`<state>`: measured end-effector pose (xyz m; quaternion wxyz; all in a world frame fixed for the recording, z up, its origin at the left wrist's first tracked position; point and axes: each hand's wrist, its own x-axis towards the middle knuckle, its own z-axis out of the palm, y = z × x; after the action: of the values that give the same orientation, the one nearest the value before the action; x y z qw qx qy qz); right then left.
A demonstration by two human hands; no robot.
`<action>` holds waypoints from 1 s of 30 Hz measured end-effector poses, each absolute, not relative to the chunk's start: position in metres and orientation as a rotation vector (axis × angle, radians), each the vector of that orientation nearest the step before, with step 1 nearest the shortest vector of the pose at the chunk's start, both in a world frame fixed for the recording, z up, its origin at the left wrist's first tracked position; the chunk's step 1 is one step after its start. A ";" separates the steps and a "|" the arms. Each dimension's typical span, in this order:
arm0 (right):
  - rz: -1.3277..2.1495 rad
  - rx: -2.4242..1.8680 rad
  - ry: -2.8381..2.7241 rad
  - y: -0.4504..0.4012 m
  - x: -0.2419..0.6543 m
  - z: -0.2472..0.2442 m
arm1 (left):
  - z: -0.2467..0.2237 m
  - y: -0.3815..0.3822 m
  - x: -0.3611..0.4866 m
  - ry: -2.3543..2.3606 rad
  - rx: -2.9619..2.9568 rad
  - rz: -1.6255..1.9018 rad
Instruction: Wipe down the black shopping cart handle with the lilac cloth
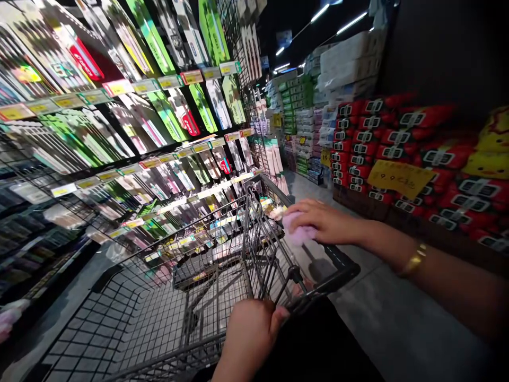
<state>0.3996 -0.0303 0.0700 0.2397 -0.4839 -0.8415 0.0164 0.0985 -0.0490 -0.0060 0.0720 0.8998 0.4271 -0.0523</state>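
Observation:
My left hand (254, 326) comes in from the bottom, its fingers closed round the near rim of a dark wire shopping cart (194, 345). At the cart's handle (338, 260), my right hand (318, 220) curls over a pale purple, soft-looking item (299, 232) and presses it against the bar. The exact kind of that item is not clear. A gold bracelet (415, 260) circles my right wrist. Through the cart's wire mesh the grey floor shows.
Racks of toothbrushes (159, 114) in hanging packs, with yellow price labels, rise on the left and ahead. Stacked red packages (397, 138) with a yellow price sign (400, 179) stand on the right. Between them the grey floor (304, 188) runs back towards more stacked packs.

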 end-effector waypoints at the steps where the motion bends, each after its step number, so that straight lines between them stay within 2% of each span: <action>1: 0.100 -1.308 -2.372 -0.046 0.399 0.074 | -0.006 -0.051 0.098 1.282 2.686 -0.169; 6: 0.278 -1.324 -2.449 -0.109 0.394 0.092 | -0.005 -0.061 0.096 1.284 2.613 -0.276; 14: 0.175 -1.479 -2.122 -0.033 0.398 0.065 | -0.003 -0.063 0.097 1.277 2.583 -0.279; 21: 0.104 -1.563 -2.322 -0.078 0.381 0.071 | 0.000 -0.068 0.097 1.279 2.569 -0.330; 30: -0.045 -1.714 -2.226 0.036 0.378 0.070 | 0.004 -0.066 0.097 1.256 2.576 -0.268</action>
<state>0.3785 0.0362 0.0701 0.1652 -0.6015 -0.7815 -0.0160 0.0970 -0.0661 0.0040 0.1312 0.8873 0.4324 -0.0922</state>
